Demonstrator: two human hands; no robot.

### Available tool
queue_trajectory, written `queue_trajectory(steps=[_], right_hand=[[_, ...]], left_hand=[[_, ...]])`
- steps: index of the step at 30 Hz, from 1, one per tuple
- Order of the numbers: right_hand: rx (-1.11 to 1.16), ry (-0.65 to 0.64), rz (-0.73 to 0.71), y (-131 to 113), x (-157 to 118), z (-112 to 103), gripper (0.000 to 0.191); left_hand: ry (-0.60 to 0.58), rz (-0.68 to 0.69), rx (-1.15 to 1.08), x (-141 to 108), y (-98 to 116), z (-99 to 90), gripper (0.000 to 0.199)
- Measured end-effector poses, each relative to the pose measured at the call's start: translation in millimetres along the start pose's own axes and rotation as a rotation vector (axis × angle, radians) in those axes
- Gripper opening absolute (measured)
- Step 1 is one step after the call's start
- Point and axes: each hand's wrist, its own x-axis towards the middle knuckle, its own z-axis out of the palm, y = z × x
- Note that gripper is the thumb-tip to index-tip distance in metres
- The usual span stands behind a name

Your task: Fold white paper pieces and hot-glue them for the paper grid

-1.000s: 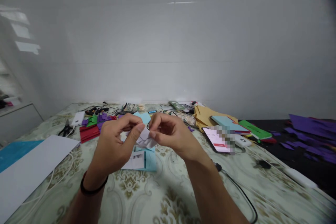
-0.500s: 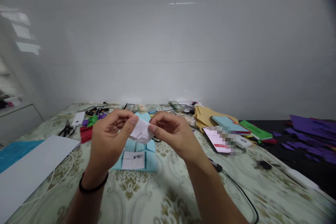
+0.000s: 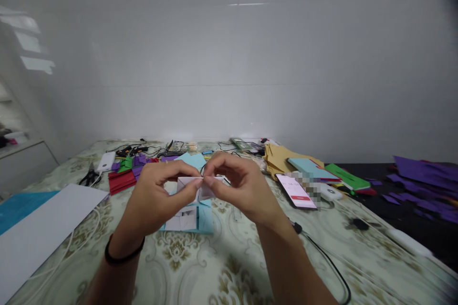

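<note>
Between my two hands is a small piece of folded white paper (image 3: 186, 182), held up above the table. My left hand (image 3: 162, 195) pinches it between thumb and forefinger, and a dark band circles that wrist. Opposite, my right hand (image 3: 232, 183) pinches the paper's right side, its fingertips touching those of the left. My fingers cover part of the paper. Under the hands lies folded light-blue paper (image 3: 205, 219), with a white folded piece (image 3: 182, 219) resting on it.
At left lie a white sheet (image 3: 53, 233), a blue sheet (image 3: 21, 207), pliers (image 3: 90, 176) and red paper pieces (image 3: 120, 182). A phone (image 3: 295, 193), a brown paper stack (image 3: 279, 157) and a black cable (image 3: 329, 257) are at right. Purple paper (image 3: 422, 181) lies farther right.
My hands have drawn together so their fingertips meet at the paper. The white paper has tilted and sits slightly lower, more covered by the fingers.
</note>
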Motion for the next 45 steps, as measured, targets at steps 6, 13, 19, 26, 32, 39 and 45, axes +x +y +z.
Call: queue_trajectory(steps=[6,13,19,26,32,39,45], right_hand=[[-0.059,-0.012,0.013,-3,-1,0,0.01],[-0.067,-0.015,0.037,-2,2,-6,0.006],[-0.099,-0.026,0.034,0,1,-14,0.006],[-0.151,-0.034,0.032,-2,0,-21,0.011],[-0.16,0.061,0.021,0,0,-31,0.01],[-0.179,-0.062,0.079,0,2,-17,0.011],[-0.183,-0.034,0.088,0,2,-13,0.015]], left_hand=[[-0.013,0.04,0.003,-1,-1,4.5,0.017],[0.067,0.058,0.07,2,6,6.0,0.014],[0.108,0.024,0.06,0,1,2.4,0.012],[0.096,-0.035,0.051,1,1,4.2,0.01],[0.229,-0.141,-0.011,0,-2,-3.2,0.007],[0.336,-0.241,-0.235,5,3,11.0,0.005],[0.116,-0.295,-0.233,4,1,9.0,0.015]])
